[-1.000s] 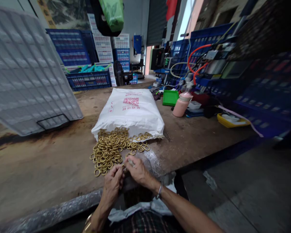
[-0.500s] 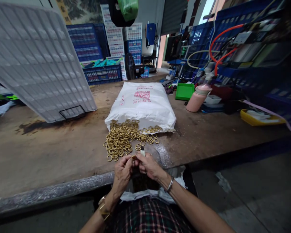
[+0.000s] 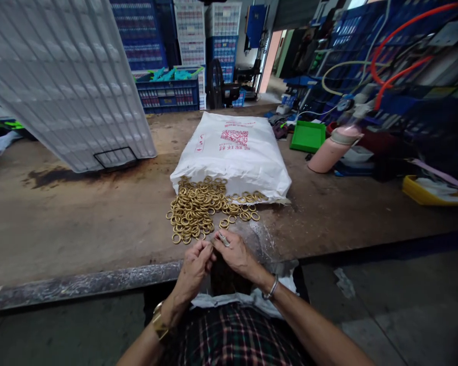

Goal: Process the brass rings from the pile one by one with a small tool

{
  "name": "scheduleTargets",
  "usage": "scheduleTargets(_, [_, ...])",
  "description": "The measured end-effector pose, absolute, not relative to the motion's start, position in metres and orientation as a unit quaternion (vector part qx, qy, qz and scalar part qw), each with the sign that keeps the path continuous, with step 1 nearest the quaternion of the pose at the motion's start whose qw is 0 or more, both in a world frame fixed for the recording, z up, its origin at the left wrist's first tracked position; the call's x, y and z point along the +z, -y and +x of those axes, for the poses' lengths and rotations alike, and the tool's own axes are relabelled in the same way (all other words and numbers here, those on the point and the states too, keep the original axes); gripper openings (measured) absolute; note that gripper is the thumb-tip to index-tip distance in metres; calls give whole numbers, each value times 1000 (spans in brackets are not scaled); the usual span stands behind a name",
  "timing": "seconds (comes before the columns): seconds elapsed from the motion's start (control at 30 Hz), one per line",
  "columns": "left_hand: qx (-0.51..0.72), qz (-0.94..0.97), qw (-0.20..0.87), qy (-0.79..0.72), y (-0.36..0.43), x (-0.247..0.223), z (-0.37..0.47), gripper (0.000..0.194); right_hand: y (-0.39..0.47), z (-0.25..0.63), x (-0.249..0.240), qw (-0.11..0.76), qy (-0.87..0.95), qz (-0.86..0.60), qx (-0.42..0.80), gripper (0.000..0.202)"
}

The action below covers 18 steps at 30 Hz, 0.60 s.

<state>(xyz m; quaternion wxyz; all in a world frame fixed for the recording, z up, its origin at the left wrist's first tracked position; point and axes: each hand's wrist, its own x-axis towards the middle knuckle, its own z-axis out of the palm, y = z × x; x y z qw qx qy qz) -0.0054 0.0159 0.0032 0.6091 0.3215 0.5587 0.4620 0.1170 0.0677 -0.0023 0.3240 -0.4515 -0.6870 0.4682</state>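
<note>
Brass-coloured rings point(image 3: 193, 208) lie in a heap at the mouth of a white printed sack point(image 3: 236, 152) on the brown table point(image 3: 130, 229). Just in front of them, over the table's near edge, my left hand point(image 3: 196, 264) has its fingers pinched together; what they hold is too small to make out. My right hand point(image 3: 234, 256) touches it at the fingertips and is closed on a small pale tool point(image 3: 224, 239). Below both hands is an open white bag point(image 3: 244, 300) on the lap, dark inside.
A white ribbed crate point(image 3: 72, 86) stands tilted at the left. To the right are a green tray point(image 3: 308, 136), a pink bottle point(image 3: 330, 151) with orange hoses, and a yellow tray point(image 3: 435, 195). Stacked crates and a fan point(image 3: 216, 84) are behind the table.
The view has shifted, so the background sits higher. The ring seen between my fingertips is no longer visible there, and the tool in my right hand has tilted.
</note>
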Motion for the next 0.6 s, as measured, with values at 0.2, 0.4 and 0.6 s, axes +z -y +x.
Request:
scheduleTargets(0.2, [481,301,645,-512,-14,-5,-11,34,-74,113,-10,323,650,-444,525,15])
scheduleTargets(0.4, [508,257,667,-482,-15,-3,-13,34,-72,115,-9,307,684,-461,474,20])
scheduleTargets(0.6, [527,234,668,-471,-13,-1,-12,35,-64,121,-15,223,799,-442,343,18])
